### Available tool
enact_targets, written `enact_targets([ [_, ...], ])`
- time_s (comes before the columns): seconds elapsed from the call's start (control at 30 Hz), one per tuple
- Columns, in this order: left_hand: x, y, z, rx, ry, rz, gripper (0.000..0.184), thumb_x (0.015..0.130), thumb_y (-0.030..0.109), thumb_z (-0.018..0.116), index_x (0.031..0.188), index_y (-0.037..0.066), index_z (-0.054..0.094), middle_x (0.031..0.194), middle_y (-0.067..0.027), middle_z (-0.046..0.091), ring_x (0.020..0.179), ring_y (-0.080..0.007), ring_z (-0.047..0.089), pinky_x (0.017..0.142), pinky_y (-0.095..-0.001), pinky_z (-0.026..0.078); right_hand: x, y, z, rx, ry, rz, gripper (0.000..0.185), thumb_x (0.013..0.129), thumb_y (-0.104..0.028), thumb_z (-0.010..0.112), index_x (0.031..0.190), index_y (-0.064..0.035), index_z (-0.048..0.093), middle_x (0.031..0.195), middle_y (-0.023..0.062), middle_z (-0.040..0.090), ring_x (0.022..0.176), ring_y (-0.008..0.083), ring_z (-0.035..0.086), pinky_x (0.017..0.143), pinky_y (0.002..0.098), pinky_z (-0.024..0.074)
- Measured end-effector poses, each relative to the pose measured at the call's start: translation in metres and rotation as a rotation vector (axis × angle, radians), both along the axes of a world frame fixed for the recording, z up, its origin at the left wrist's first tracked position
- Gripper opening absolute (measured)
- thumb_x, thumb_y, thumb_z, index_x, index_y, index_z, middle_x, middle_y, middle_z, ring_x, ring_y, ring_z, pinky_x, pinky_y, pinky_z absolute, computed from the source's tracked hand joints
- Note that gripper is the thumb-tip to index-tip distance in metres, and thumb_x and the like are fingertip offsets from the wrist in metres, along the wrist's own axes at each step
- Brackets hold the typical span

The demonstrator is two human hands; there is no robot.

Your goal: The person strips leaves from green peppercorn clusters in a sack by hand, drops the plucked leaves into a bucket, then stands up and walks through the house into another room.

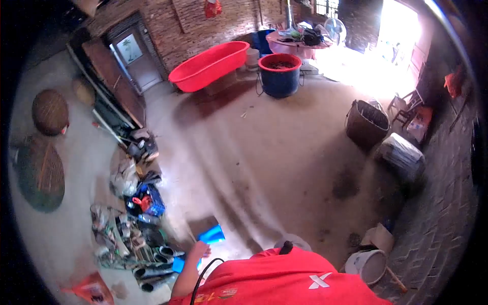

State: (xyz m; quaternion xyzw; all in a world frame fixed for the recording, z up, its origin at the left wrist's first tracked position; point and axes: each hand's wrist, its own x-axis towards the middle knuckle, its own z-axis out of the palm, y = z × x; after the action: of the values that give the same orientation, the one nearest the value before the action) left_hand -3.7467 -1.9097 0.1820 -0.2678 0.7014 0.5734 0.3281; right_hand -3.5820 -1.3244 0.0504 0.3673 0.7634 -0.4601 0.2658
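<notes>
My left hand point(201, 249) is low in the view, left of my red shirt, with its fingers looking curled. A bright blue object point(212, 235) shows just beyond the fingers, and more blue point(179, 264) appears on the near side of the wrist. The hand seems closed around this object, but its kind is unclear. Beside the hand lies a heap of clutter with dark pipes point(152, 274) and a blue crate point(151, 201). My right hand is out of sight, below or behind the shirt.
Along the far wall are a red tub point(211, 66), a dark blue barrel point(279, 81) with a red rim, and a cluttered round table point(300, 43). A brown basket point(367, 122), a wrapped bundle point(401, 156) and a white bucket point(366, 267) stand at right. Woven baskets point(50, 113) are at left.
</notes>
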Motion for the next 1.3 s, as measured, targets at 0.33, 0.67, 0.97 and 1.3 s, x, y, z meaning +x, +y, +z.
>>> enact_targets([
  [0.33, -0.262, 0.099, 0.011, -0.177, 0.22, -0.409, 0.023, 0.085, 0.021, 0.062, 0.099, 0.002, 0.062, 0.077, -0.0079, 0.065, 0.068, -0.0145, 0.063, 0.06, -0.0282, 0.05, -0.221, 0.003, -0.014, 0.065, -0.099, 0.042, 0.013, 0.069, -0.019, 0.067, 0.072, -0.0063, 0.068, 0.076, 0.0072, 0.069, 0.061, 0.0261, 0.064, 0.052, 0.0391, 0.0505],
  [0.67, -0.341, -0.05, -0.072, 0.139, -0.096, 0.055, 0.013, 0.089, 0.016, 0.057, 0.087, 0.003, 0.062, 0.073, -0.0072, 0.062, 0.064, -0.016, 0.061, 0.053, -0.027, 0.048, -0.58, 0.045, 0.069, -0.264, 0.33, -0.336, 0.012, 0.076, -0.004, 0.057, 0.085, -0.0032, 0.065, 0.061, 0.0091, 0.059, 0.052, 0.0172, 0.056, 0.043, 0.0306, 0.0429],
  [0.97, -0.605, -0.027, -0.02, 0.071, -0.088, -0.055, 0.013, 0.09, 0.015, 0.055, 0.088, 0.004, 0.061, 0.074, -0.0068, 0.061, 0.064, -0.0153, 0.06, 0.053, -0.027, 0.048, -0.628, 0.023, -0.02, 0.443, 0.029, 1.246, 0.023, 0.079, -0.025, 0.056, 0.087, -0.0092, 0.071, 0.08, 0.01, 0.07, 0.072, 0.0241, 0.067, 0.061, 0.0377, 0.0513],
  [1.3, -0.921, 0.088, 0.05, -0.095, 0.035, -0.204, 0.022, 0.092, 0.017, 0.055, 0.105, 0.0, 0.055, 0.09, -0.0099, 0.063, 0.076, -0.0174, 0.064, 0.061, -0.0284, 0.052, -0.756, -0.043, -0.049, 0.08, -0.187, 0.38, 0.019, 0.078, -0.023, 0.058, 0.084, -0.0112, 0.072, 0.086, 0.01, 0.07, 0.077, 0.0232, 0.068, 0.063, 0.0376, 0.0522],
])
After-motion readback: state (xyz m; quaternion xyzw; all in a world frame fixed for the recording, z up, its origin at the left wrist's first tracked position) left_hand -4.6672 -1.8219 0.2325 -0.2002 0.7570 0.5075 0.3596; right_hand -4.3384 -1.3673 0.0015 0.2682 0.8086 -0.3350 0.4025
